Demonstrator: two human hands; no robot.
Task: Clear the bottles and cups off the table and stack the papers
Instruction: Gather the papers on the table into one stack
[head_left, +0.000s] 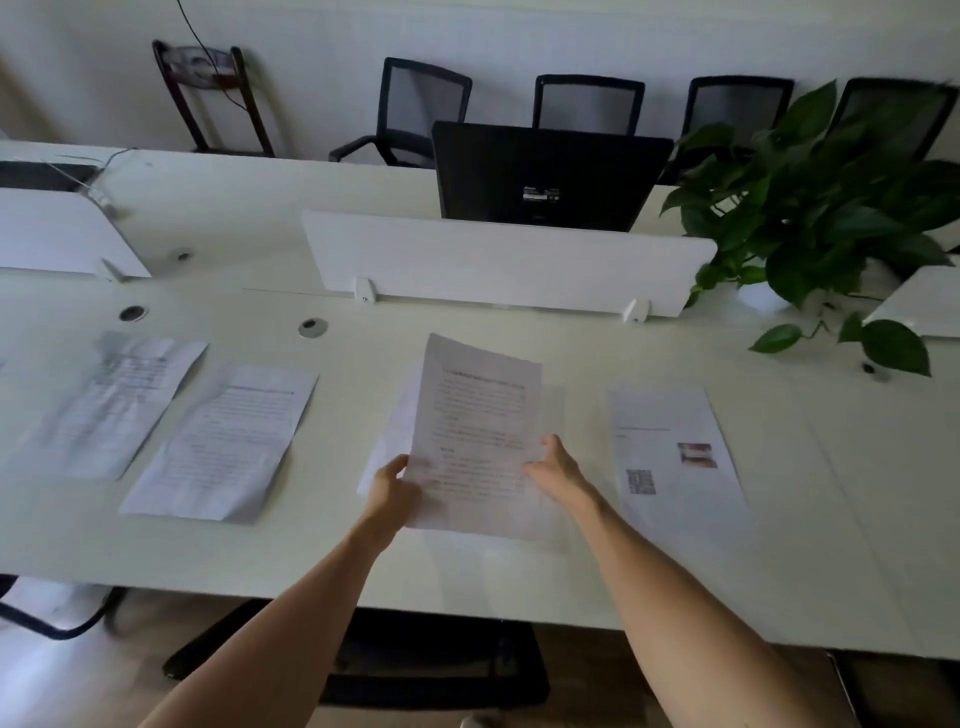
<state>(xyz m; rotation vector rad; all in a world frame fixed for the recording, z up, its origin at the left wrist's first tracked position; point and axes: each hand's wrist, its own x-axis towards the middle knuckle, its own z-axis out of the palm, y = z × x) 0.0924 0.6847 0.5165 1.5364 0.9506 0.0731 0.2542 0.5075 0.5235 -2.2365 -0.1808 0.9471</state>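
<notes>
The thin white printed paper sheet (475, 431), raised over the white tabletop (519, 571), is pinched at its lower edges by left hand (390, 486) and right hand (558, 467); judged light, limp, crease-prone.

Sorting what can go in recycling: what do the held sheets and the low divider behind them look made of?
Held sheets: thin white printed paper; they bend and show faint text. Divider: probably matte white laminated board or plastic; rigid, smooth, standing in small clips. Its core isn't visible.
</notes>
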